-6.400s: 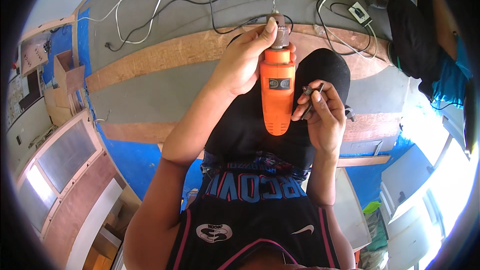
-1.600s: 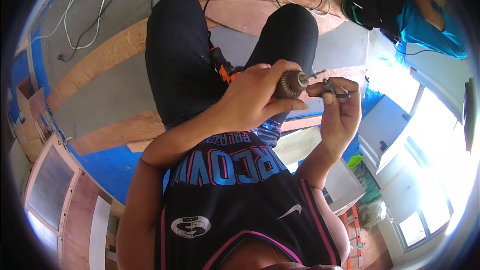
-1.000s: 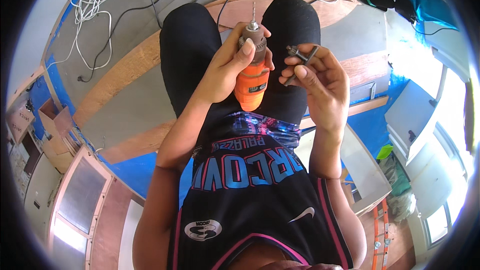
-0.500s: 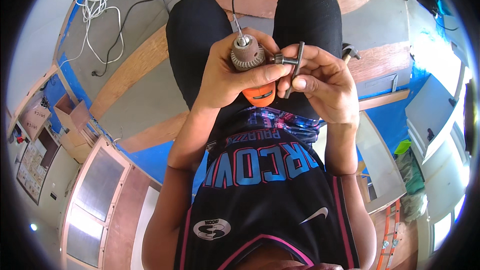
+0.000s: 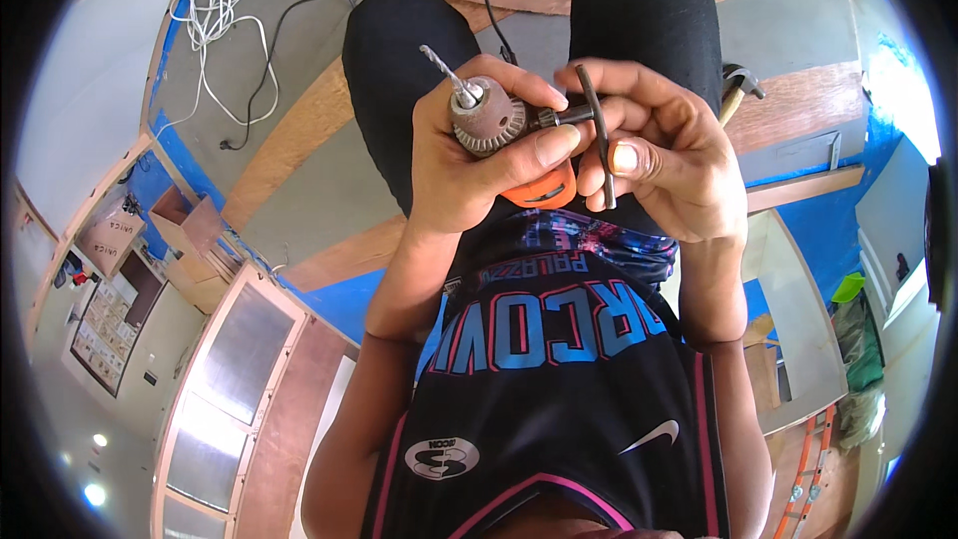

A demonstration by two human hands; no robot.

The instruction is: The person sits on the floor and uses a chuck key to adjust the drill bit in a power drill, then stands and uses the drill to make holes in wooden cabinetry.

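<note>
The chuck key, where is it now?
In the head view, the chuck key is above and right of centre, in the right hand, its toothed end beside the drill chuck.

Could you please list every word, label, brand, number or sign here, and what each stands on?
I'll place the lettering without copying it.
Black jersey: large and smaller letters; white oval emblem; white curved mark.
Brown box at left: dark lettering.
Pale wall board: print too small to read.

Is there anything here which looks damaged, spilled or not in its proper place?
Mainly the white cable at upper left looks untidy: it lies in a tangle, not a neat coil. I see no spill, and no clear damage on the drill in the left hand or the chuck key in the right hand.
</note>
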